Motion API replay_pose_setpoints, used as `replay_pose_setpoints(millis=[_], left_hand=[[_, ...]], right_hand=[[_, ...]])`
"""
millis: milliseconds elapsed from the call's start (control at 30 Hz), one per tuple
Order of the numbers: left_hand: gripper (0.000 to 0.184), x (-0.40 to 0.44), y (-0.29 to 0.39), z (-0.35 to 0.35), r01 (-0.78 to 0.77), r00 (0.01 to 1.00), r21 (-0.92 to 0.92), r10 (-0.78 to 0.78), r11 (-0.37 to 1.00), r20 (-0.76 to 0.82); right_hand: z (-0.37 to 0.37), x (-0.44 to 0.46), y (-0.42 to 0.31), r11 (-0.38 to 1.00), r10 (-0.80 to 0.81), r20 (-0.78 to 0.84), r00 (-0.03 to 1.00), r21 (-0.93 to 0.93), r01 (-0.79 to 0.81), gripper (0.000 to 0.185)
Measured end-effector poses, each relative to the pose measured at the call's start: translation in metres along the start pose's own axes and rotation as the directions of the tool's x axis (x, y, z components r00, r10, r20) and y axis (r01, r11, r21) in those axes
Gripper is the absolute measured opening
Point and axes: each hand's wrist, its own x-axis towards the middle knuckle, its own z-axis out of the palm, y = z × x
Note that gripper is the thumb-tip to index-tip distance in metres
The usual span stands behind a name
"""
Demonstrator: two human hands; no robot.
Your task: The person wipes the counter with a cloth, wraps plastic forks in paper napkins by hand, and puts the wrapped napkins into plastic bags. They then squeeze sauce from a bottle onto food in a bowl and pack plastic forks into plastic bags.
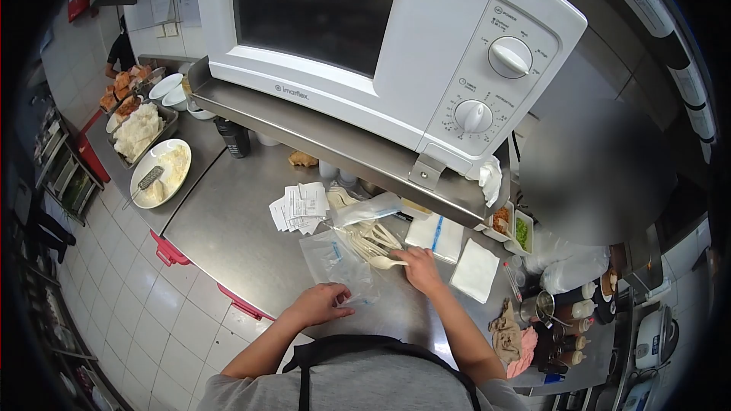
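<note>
My right hand (420, 268) has its fingers closed on the handle end of a cream plastic spoon (383, 262), at the edge of a pile of plastic cutlery (367, 239). Under the fingers the rest of the handle is hidden. My left hand (326, 304) is held over the near edge of a clear plastic bag (335, 260), fingers curved and apart from the thumb, with nothing visible between them. Behind the pile lies another clear plastic packet (369, 209). White napkins (435, 237) rest beside my right hand, with a second stack (475, 270) further right.
A white microwave (304, 84) stands on a steel shelf (327, 133) above the counter. Paper slips (301, 207) lie left of the cutlery. A white plate with grated food (180, 161) is far left. Sauce bottles (582, 309) and cloths (505, 332) are at right, near a blurred area.
</note>
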Motion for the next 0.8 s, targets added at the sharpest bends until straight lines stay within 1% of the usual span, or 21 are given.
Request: replay_pose_setpoints(millis=[33, 67, 167, 267, 367, 400, 500, 567, 600, 633, 700, 767, 800], left_hand=[[0.04, 0.0, 0.002, -0.001, -0.003, 1.0, -0.004, 0.003, 1.0, -0.004], [0.04, -0.001, 0.005, -0.003, -0.006, 1.0, -0.008, 0.006, 1.0, -0.01], [0.039, -0.004, 0.005, -0.008, 0.001, 1.0, -0.01, -0.001, 1.0, -0.025], [0.038, -0.008, -0.005, -0.005, 0.014, 0.999, -0.023, -0.015, 1.0, -0.042], [0.04, -0.009, -0.014, -0.001, 0.005, 0.999, -0.029, -0.006, 1.0, -0.047], [0.04, -0.009, -0.013, -0.002, -0.003, 0.999, -0.029, 0.001, 1.0, -0.046], [0.046, -0.009, -0.003, -0.01, 0.063, 0.998, -0.097, -0.06, 0.993, 0.027], [0.051, -0.006, -0.006, -0.018, -0.008, 0.996, -0.144, -0.004, 0.989, -0.085], [0.053, -0.005, -0.008, -0.024, -0.042, 0.988, -0.164, 0.017, 0.986, -0.151], [0.054, 0.003, -0.013, -0.028, -0.098, 0.967, -0.143, 0.06, 0.985, -0.248], [0.056, 0.031, -0.039, -0.033, -0.179, 0.884, -0.082, 0.124, 0.98, -0.45], [0.051, 0.067, -0.068, -0.034, -0.175, 0.766, 0.099, 0.199, 0.98, -0.611], [0.052, 0.085, -0.082, -0.035, -0.154, 0.733, 0.141, 0.209, 0.978, -0.647]], right_hand=[[0.004, 0.009, -0.008, 0.999, 0.026, 0.039, 0.999, -0.031, -0.025, 0.031], [0.006, 0.02, -0.014, 0.987, 0.063, 0.118, 0.991, -0.152, -0.044, 0.042], [0.008, 0.049, -0.029, 0.978, 0.042, 0.183, 0.982, -0.209, -0.002, 0.055], [0.007, 0.073, -0.044, 0.951, 0.082, 0.286, 0.955, -0.31, 0.011, 0.058], [0.018, 0.092, -0.044, 0.933, 0.14, 0.343, 0.929, -0.36, -0.008, 0.053], [0.021, 0.098, -0.042, 0.935, 0.154, 0.346, 0.926, -0.353, -0.024, 0.051], [0.026, 0.112, -0.037, 0.941, 0.179, 0.342, 0.922, -0.334, -0.058, 0.049], [0.026, 0.118, -0.039, 0.945, 0.172, 0.323, 0.93, -0.32, -0.063, 0.051], [0.029, 0.119, -0.038, 0.942, 0.183, 0.279, 0.942, -0.325, -0.087, 0.05], [0.03, 0.12, -0.039, 0.941, 0.18, 0.262, 0.948, -0.327, -0.088, 0.05], [0.03, 0.118, -0.04, 0.944, 0.141, 0.241, 0.96, -0.324, -0.057, 0.052], [0.036, 0.12, -0.033, 0.958, 0.06, 0.241, 0.969, -0.288, 0.012, 0.054], [0.04, 0.121, -0.028, 0.952, 0.04, 0.267, 0.963, -0.303, 0.044, 0.053]])
